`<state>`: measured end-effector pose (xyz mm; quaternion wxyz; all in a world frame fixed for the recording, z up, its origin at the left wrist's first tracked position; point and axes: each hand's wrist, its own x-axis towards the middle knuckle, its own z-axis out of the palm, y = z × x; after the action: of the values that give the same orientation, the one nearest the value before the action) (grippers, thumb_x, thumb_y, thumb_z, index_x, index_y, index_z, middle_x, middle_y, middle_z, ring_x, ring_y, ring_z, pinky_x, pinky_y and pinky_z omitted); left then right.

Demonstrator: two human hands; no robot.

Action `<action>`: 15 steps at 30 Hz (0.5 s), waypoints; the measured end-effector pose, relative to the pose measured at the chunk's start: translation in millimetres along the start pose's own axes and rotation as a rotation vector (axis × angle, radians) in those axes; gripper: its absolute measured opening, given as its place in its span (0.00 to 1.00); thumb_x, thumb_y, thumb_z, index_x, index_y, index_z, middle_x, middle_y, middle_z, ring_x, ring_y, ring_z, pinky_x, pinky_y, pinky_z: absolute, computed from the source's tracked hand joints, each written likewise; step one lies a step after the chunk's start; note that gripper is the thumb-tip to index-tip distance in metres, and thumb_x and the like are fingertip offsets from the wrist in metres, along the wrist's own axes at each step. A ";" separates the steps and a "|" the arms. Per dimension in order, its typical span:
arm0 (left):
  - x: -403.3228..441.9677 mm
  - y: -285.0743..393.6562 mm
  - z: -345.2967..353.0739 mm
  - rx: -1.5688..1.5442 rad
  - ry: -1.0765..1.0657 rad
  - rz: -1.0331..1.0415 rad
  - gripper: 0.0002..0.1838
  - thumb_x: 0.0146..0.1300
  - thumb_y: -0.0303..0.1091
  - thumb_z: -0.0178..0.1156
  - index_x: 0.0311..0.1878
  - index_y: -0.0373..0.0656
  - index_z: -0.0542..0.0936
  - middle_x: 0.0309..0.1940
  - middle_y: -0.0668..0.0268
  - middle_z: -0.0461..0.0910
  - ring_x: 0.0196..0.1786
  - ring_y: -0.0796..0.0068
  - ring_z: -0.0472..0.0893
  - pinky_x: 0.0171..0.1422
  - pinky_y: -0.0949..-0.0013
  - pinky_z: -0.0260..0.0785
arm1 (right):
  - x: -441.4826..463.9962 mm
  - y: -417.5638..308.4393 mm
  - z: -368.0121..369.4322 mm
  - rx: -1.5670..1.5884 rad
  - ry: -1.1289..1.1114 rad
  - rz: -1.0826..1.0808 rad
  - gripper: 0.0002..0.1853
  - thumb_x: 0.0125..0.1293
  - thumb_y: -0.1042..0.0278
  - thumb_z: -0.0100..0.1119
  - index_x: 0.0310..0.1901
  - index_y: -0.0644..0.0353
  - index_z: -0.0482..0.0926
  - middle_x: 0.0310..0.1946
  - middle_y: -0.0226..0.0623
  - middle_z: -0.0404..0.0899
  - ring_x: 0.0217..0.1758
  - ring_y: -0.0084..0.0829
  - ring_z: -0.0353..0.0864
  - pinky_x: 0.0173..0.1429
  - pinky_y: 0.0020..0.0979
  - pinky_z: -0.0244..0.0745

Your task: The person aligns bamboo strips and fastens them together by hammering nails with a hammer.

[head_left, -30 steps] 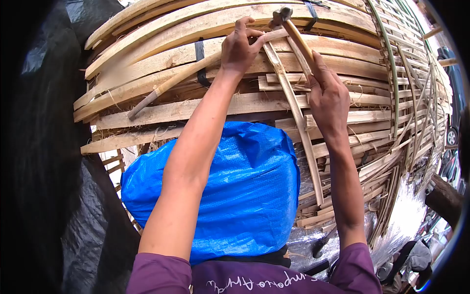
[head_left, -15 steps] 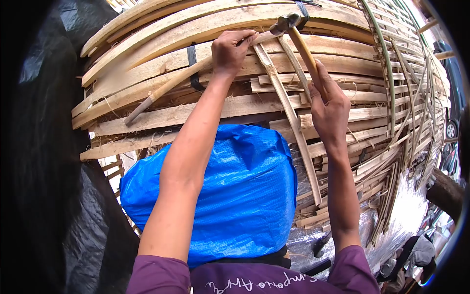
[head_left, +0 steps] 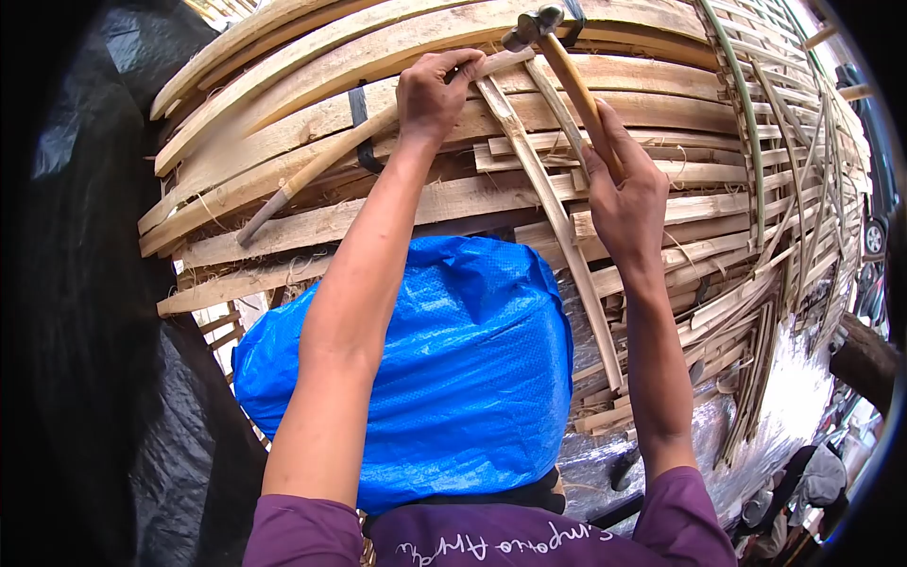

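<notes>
My right hand [head_left: 628, 194] is wrapped round the wooden handle of a hammer [head_left: 567, 76], whose metal head is at the top, raised near the end of a short light wooden piece [head_left: 504, 62]. My left hand [head_left: 433, 94] is closed with its fingers pinched at that piece's left end; whether it also holds a nail cannot be made out. Under the short piece runs a long thin wooden strip [head_left: 548, 198], slanting down to the right. A second thin strip [head_left: 556, 102] lies beside it. Left of my left hand, a wooden-handled tool [head_left: 321, 165] rests on the boards.
Long curved boards [head_left: 312, 118] are stacked across the top. A blue tarp [head_left: 463, 369] covers the area before my body. Black sheeting [head_left: 85, 312] hangs at the left. Slats and a green pole [head_left: 742, 104] stand at the right, with a log [head_left: 864, 364] beyond.
Both hands, the hammer and the short piece appear slightly further left in the view. The hammer head has shifted from beyond the short piece's end to just above it.
</notes>
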<state>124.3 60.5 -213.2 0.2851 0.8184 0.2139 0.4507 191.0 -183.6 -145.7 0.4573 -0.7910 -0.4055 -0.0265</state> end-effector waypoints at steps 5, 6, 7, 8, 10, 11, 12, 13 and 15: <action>0.8 1.5 -0.8 -0.062 0.007 0.018 0.09 0.61 0.39 0.73 0.41 0.48 0.91 0.37 0.62 0.90 0.43 0.66 0.88 0.49 0.65 0.80 | 0.6 0.2 4.0 0.004 -0.006 0.021 0.25 0.69 0.74 0.61 0.68 0.51 0.76 0.42 0.47 0.86 0.39 0.41 0.87 0.45 0.40 0.80; 1.4 1.2 -1.0 -0.061 0.006 0.020 0.09 0.61 0.39 0.73 0.41 0.48 0.91 0.37 0.62 0.90 0.43 0.66 0.88 0.49 0.65 0.80 | 1.0 -0.5 4.7 -0.002 -0.013 0.020 0.25 0.69 0.73 0.61 0.68 0.50 0.77 0.42 0.46 0.86 0.38 0.41 0.87 0.45 0.40 0.80; 1.2 -0.4 -1.2 -0.070 -0.008 0.010 0.09 0.60 0.39 0.73 0.41 0.48 0.91 0.37 0.62 0.90 0.43 0.66 0.88 0.49 0.65 0.80 | 1.5 -1.4 5.5 0.000 -0.014 0.018 0.25 0.69 0.73 0.61 0.68 0.50 0.77 0.42 0.46 0.86 0.38 0.41 0.87 0.45 0.40 0.80; 0.6 -1.8 -1.3 -0.080 -0.021 0.000 0.09 0.60 0.38 0.73 0.41 0.48 0.91 0.37 0.62 0.90 0.44 0.66 0.88 0.49 0.65 0.80 | 1.6 -2.3 6.1 0.000 -0.017 0.026 0.25 0.69 0.73 0.61 0.68 0.50 0.77 0.41 0.46 0.86 0.38 0.41 0.87 0.45 0.40 0.80; 1.2 -2.6 2.7 -0.085 -0.005 -0.009 0.08 0.61 0.37 0.73 0.42 0.47 0.90 0.38 0.62 0.90 0.42 0.69 0.88 0.50 0.68 0.80 | 1.4 -3.1 7.0 0.001 -0.020 0.033 0.25 0.69 0.74 0.61 0.68 0.50 0.77 0.41 0.46 0.86 0.38 0.41 0.86 0.45 0.40 0.79; 1.3 -3.1 3.5 -0.089 0.012 -0.020 0.08 0.63 0.35 0.72 0.43 0.45 0.90 0.38 0.62 0.90 0.40 0.71 0.88 0.50 0.70 0.80 | 1.3 -3.4 7.9 0.005 -0.025 0.044 0.25 0.69 0.74 0.61 0.68 0.50 0.77 0.41 0.46 0.86 0.39 0.42 0.87 0.45 0.41 0.79; 0.5 -3.8 3.1 -0.088 0.013 -0.020 0.08 0.63 0.35 0.72 0.43 0.45 0.90 0.38 0.62 0.90 0.40 0.71 0.88 0.50 0.70 0.80 | 1.1 -3.5 8.7 0.010 -0.029 0.054 0.25 0.69 0.74 0.61 0.68 0.50 0.77 0.42 0.47 0.86 0.39 0.42 0.87 0.46 0.41 0.79; -0.4 -2.9 2.6 -0.061 0.009 -0.023 0.08 0.63 0.36 0.72 0.44 0.46 0.90 0.39 0.62 0.90 0.40 0.71 0.88 0.50 0.70 0.80 | 0.7 -3.5 9.2 0.010 -0.029 0.053 0.25 0.69 0.74 0.61 0.68 0.50 0.77 0.42 0.47 0.86 0.39 0.42 0.87 0.46 0.41 0.79; -0.7 -1.1 1.9 -0.037 0.005 -0.024 0.08 0.63 0.36 0.72 0.44 0.46 0.90 0.39 0.61 0.90 0.41 0.71 0.88 0.50 0.70 0.80 | -0.8 -2.7 9.8 0.028 -0.032 0.037 0.25 0.69 0.74 0.61 0.67 0.51 0.77 0.42 0.48 0.86 0.41 0.44 0.87 0.47 0.42 0.79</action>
<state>125.6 60.4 -215.2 0.3051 0.8091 0.2161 0.4534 185.4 -176.1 -149.7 0.4621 -0.7922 -0.3986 0.0003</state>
